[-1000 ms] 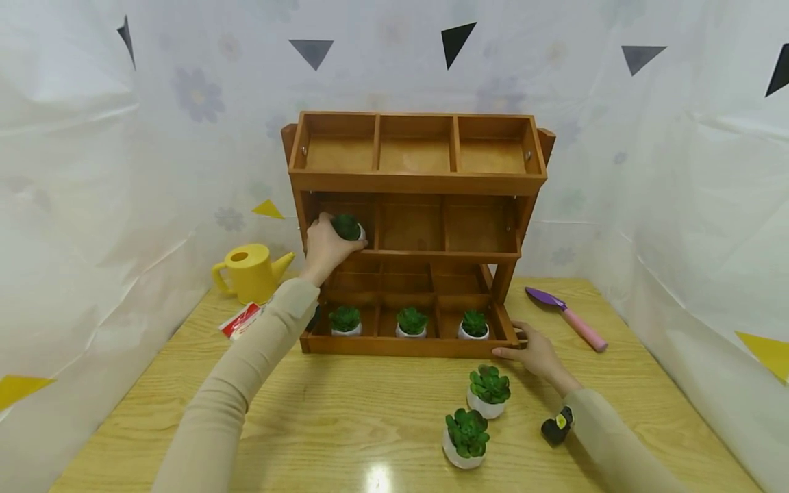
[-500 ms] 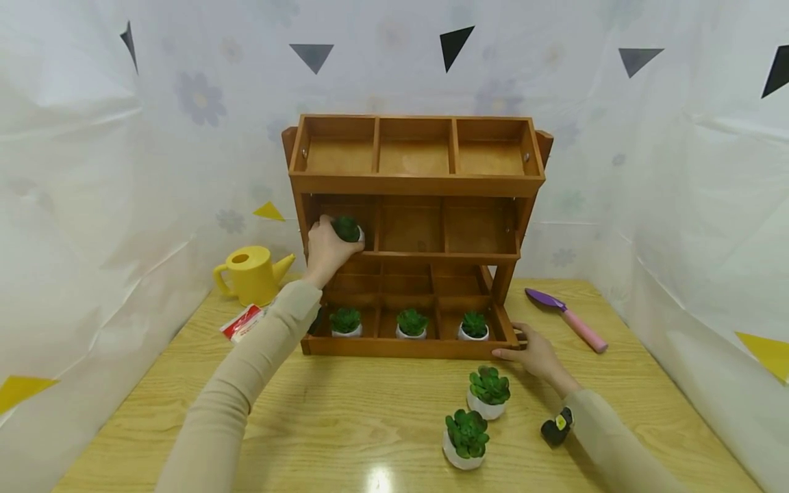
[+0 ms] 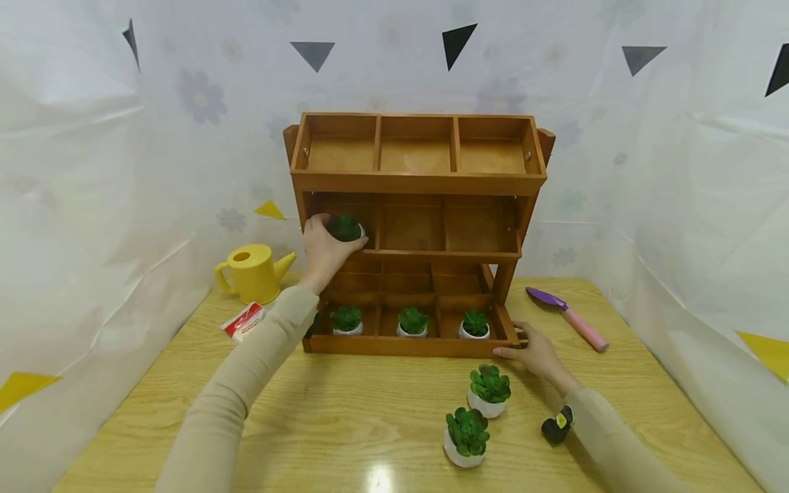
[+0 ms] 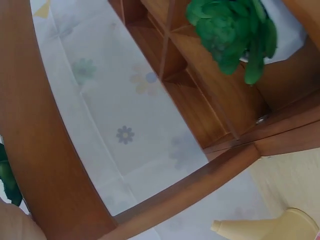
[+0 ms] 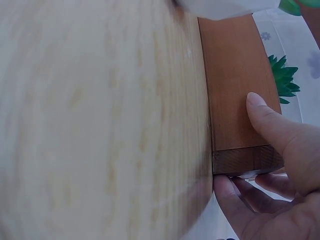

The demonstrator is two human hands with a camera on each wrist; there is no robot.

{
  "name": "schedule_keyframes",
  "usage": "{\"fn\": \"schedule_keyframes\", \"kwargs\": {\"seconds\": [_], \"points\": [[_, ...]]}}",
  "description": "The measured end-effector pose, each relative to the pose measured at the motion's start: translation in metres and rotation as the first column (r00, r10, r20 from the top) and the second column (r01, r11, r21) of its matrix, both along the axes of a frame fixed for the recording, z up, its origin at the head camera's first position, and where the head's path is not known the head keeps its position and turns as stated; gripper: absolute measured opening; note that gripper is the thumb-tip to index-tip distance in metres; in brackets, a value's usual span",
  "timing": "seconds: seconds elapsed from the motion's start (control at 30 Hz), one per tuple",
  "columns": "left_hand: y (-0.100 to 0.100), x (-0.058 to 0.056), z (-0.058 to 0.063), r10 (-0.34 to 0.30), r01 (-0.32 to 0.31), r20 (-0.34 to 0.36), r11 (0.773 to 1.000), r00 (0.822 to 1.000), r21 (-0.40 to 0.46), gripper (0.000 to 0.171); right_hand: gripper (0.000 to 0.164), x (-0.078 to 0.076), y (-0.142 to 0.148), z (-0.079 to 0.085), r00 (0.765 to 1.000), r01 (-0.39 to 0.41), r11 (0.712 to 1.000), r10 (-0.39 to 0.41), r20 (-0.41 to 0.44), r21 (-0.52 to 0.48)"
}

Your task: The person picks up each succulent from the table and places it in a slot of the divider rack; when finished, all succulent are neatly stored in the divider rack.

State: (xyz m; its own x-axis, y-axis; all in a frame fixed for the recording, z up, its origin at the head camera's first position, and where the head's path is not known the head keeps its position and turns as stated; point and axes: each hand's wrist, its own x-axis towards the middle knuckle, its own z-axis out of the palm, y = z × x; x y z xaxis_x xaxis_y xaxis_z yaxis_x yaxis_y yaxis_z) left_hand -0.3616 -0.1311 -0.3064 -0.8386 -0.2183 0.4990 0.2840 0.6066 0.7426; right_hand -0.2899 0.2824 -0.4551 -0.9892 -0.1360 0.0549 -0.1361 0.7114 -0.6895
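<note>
Pinching a potted succulent (image 3: pixel 346 229), the left hand's (image 3: pixel 323 253) grip is sitting slightly further left than half a second ago, at the middle tier's left compartment. The right hand (image 3: pixel 539 352) is staying put, its grip holding the wooden shelf's (image 3: pixel 419 183) lower right corner. Two other succulents (image 3: pixel 487 394) are standing unmoved on the surface (image 3: pixel 345 411).

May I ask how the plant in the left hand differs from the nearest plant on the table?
The held plant is gripped by the left hand at the middle tier; the nearest plant stands untouched on the table. The held plant looks darker, the nearest plant brighter. Both are green, in white pots.
</note>
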Motion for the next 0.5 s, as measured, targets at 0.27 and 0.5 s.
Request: {"fn": "schedule_keyframes", "kwargs": {"seconds": [0.27,0.5], "points": [[-0.007,0.003,-0.005,-0.048,0.059,-0.153,0.996,0.987,0.067,0.090,0.087,0.001,0.000,0.001,1.000,0.001,1.000,-0.001,0.007,-0.003],[-0.007,0.016,-0.004,-0.068,0.102,-0.314,0.990,0.947,0.096,0.085,0.086,0.001,0.000,0.001,1.000,-0.005,1.000,0.005,0.006,-0.002]]}}
